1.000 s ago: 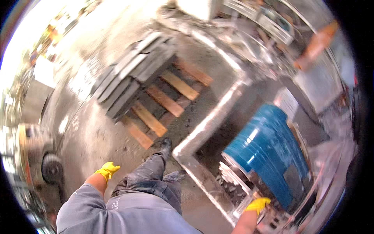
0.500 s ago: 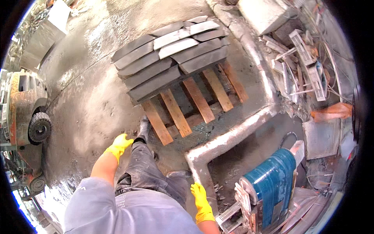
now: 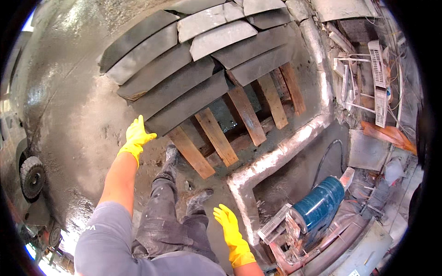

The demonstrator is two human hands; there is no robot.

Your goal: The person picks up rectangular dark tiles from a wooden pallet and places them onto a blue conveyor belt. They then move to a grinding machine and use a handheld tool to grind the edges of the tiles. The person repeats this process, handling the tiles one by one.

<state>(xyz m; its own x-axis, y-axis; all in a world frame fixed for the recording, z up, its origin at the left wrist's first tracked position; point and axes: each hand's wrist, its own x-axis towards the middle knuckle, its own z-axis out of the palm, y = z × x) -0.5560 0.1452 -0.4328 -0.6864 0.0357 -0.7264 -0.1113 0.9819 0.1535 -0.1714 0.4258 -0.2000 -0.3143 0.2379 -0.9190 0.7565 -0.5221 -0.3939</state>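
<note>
Front grey stone slab (image 3: 188, 105) sits on the wooden pallet (image 3: 216, 137), long axis across its slats, running away rightward from the left hand (image 3: 136, 133). That hand's nearer, off pallet's left end, thumb spread, contact unclear; right hand (image 3: 229, 229), fingers extended, empty, pallet's near side.

Matt, stone-like grey slabs (image 3: 186, 102); rough wooden pallet boards (image 3: 217, 138); glossy blue roller (image 3: 320, 203)

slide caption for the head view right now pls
Yellow-gloved left hand open near grey slabs stacked on a wooden pallet, right hand also open and empty.
</note>
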